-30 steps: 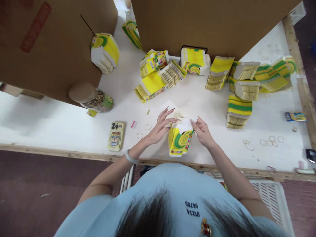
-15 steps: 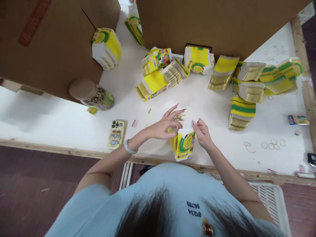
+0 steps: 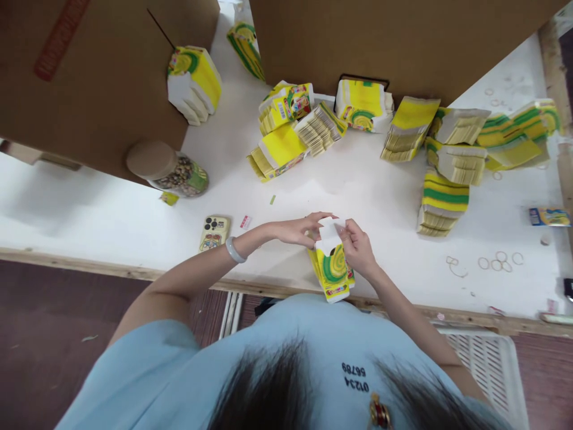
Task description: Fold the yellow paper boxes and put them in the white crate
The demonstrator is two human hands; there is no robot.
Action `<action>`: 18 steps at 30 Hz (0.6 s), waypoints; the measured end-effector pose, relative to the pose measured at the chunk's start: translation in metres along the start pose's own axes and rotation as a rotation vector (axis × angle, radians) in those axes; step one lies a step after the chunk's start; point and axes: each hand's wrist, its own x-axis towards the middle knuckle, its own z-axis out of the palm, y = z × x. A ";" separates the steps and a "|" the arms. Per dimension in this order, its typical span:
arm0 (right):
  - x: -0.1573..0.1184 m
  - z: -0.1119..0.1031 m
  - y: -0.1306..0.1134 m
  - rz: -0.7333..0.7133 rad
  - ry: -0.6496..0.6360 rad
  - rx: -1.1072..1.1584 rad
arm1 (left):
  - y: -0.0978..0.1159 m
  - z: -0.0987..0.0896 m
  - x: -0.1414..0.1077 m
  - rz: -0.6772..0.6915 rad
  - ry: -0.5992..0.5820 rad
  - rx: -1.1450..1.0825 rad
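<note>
Near the front edge of the white table, several flat yellow-green cartons (image 3: 332, 269) with white flaps lie between my hands. My left hand (image 3: 304, 229) curls round the upper left side of the cartons, thumb on the near side and fingers behind. At their upper right, my right hand (image 3: 357, 243) pinches a white flap between thumb and fingers. Beyond my hands lie a yellow carton bundle (image 3: 278, 150) and a fanned stack (image 3: 317, 129).
Further stacks (image 3: 443, 200) are at the right. A lidded jar (image 3: 181, 174) and a phone (image 3: 215, 232) sit at the left. Large cardboard boxes (image 3: 367, 42) line the back. Rubber bands (image 3: 496, 263) lie at the right, beside a small blue-yellow pack (image 3: 550, 217).
My left hand's spread fingers have come down and closed round the cartons. The cartons have shifted slightly toward me, and my right hand has moved a little nearer.
</note>
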 end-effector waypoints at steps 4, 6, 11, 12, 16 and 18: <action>-0.006 -0.001 -0.006 -0.039 0.009 -0.211 | 0.003 -0.003 -0.003 0.007 -0.004 0.012; -0.008 0.000 -0.008 -0.054 0.022 -0.263 | 0.006 -0.004 -0.006 0.015 0.012 0.046; -0.010 0.001 -0.008 -0.021 0.088 -0.318 | 0.014 0.003 -0.015 0.028 0.083 0.059; -0.010 0.002 -0.007 -0.009 0.110 -0.321 | 0.016 0.006 -0.016 0.029 0.100 0.059; -0.012 0.003 -0.007 0.023 0.191 -0.343 | 0.021 0.020 -0.017 0.027 0.182 0.022; -0.012 0.003 -0.008 0.013 0.184 -0.360 | 0.021 0.024 -0.017 0.025 0.221 -0.027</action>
